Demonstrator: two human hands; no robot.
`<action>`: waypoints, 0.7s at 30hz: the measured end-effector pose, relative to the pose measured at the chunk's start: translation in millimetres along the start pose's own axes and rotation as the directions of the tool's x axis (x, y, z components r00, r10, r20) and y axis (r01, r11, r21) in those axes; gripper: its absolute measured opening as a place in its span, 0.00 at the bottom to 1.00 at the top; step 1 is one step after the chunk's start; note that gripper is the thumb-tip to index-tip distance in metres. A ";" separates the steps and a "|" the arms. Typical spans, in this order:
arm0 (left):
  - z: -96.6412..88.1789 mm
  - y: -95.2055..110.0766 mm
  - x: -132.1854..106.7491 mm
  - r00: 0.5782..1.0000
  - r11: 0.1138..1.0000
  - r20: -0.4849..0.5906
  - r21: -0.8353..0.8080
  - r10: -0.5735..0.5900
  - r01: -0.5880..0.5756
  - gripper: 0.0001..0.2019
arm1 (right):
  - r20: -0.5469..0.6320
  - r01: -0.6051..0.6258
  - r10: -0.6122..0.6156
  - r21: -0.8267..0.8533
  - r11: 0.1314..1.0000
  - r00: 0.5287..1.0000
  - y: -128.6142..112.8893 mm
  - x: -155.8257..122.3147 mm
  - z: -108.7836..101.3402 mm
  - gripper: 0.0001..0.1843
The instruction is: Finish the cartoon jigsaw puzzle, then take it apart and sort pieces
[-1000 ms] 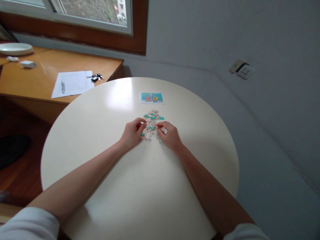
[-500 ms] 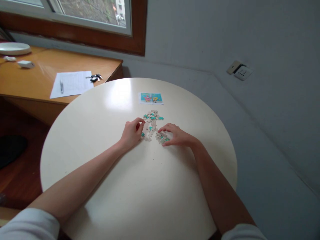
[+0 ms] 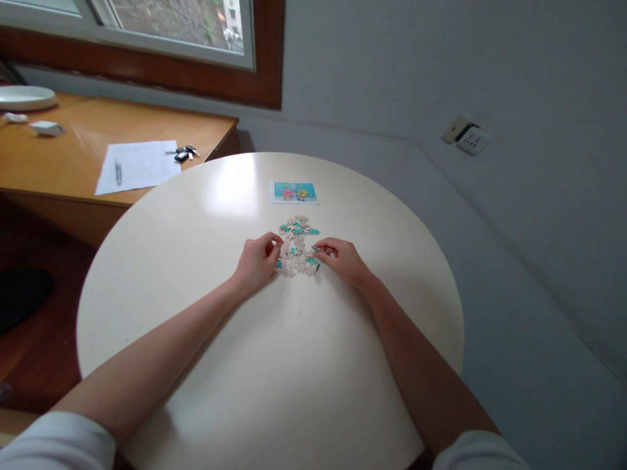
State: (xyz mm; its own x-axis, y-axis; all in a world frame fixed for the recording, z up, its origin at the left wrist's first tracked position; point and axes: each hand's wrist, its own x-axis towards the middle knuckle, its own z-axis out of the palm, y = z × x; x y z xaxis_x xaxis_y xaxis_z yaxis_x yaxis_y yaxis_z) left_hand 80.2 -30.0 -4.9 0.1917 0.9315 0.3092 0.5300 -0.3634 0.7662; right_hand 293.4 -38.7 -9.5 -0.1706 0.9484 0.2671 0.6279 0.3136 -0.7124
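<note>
A small heap of loose jigsaw pieces, beige and teal, lies on the round cream table. My left hand rests at the heap's left edge, fingers curled with thumb and forefinger pinched together; what they hold is too small to name. My right hand sits at the heap's right edge, its fingertips pinched on a puzzle piece. A small colourful reference picture lies flat just beyond the heap.
A wooden desk stands to the left with a sheet of paper, a pen, keys, a white plate and a small white box. A window is above it. A wall socket is on the right.
My right hand, spread flat over pieces half a second ago, has drawn back towards the heap and pinched a piece. The left hand has hardly moved.
</note>
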 end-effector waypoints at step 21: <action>-0.9 3.8 -0.2 1.000 1.000 -0.004 -0.024 -0.019 0.019 0.08 | -0.076 -0.060 0.102 0.427 0.902 0.992 11.4 4.3 11.3 0.16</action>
State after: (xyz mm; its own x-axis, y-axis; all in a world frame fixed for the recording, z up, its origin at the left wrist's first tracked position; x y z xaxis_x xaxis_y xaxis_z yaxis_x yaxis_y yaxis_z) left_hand 81.4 -31.6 -1.6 0.1780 0.9383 0.2967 0.5140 -0.3457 0.7851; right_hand 291.3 -30.6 -23.9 -0.0471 0.9692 0.2416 0.2528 0.2455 -0.9358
